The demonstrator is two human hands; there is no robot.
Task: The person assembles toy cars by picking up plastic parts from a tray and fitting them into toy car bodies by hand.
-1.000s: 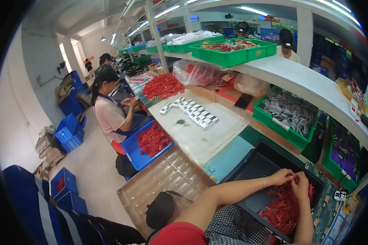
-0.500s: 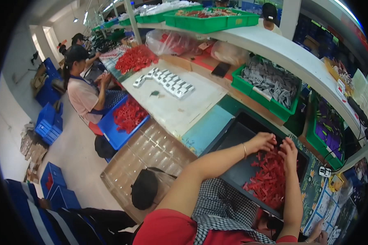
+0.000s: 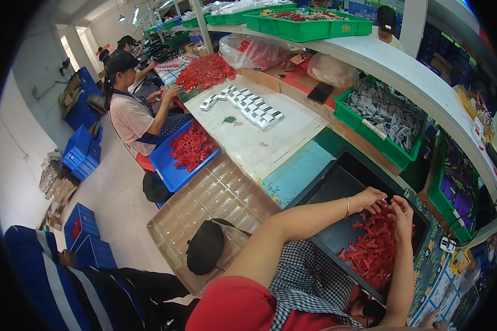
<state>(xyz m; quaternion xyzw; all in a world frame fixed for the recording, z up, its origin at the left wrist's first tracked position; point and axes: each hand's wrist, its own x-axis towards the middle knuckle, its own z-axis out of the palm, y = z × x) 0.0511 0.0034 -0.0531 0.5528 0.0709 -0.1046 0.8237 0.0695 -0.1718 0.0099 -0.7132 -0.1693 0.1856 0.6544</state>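
Both my hands are over the far end of a black tray [image 3: 328, 220] that holds a heap of small red plastic pieces [image 3: 370, 248]. My left hand [image 3: 370, 199] reaches across from the left, its fingers pinched together. Close beside it, my right hand [image 3: 402, 215] is bent inward with thumb and fingers closed. The fingertips nearly meet, and a tiny pale bit shows between them, too small to name. The red pieces lie just below my hands.
White toy cars [image 3: 254, 107] stand in rows on a pale board [image 3: 281, 135]. Green crates of grey parts [image 3: 384, 118] and purple parts [image 3: 455, 182] are right. A brown tray [image 3: 176, 226] with a black cap [image 3: 205, 248] lies left. A co-worker [image 3: 132, 110] sits by a blue bin [image 3: 163, 171].
The whole view has shifted, so the scene sits farther right. My hands have drawn slightly closer together over the red pieces. The seated co-worker's hand has moved up toward the table.
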